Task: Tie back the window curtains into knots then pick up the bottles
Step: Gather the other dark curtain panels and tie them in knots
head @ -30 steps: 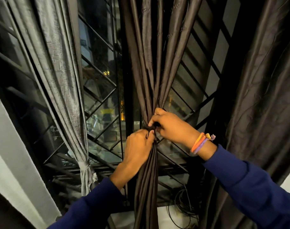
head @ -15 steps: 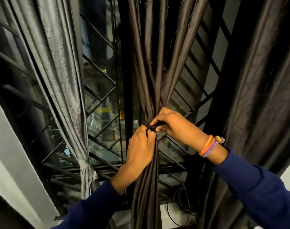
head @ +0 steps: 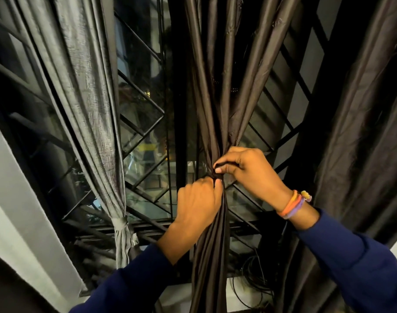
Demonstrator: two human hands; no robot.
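Note:
A dark brown curtain (head: 218, 91) hangs in the middle of the window, gathered into a tight bunch at hand height. My left hand (head: 197, 206) grips the bunch just below the gathered point, fingers closed around the cloth. My right hand (head: 247, 172), with coloured bands on the wrist, pinches the cloth at the gathered point from the right. A grey curtain (head: 87, 98) on the left is tied with a knot (head: 120, 222) low down. No bottles are in view.
A black window grille (head: 148, 136) with diagonal bars stands behind the curtains. Another dark curtain (head: 360, 132) hangs loose on the right. Black cables (head: 254, 281) lie coiled on the sill below. A white wall (head: 17, 211) runs down the left.
Both hands stay on the brown curtain's gathered point. My right hand's fingers have shifted and curled over the bunch; the camera has tilted slightly.

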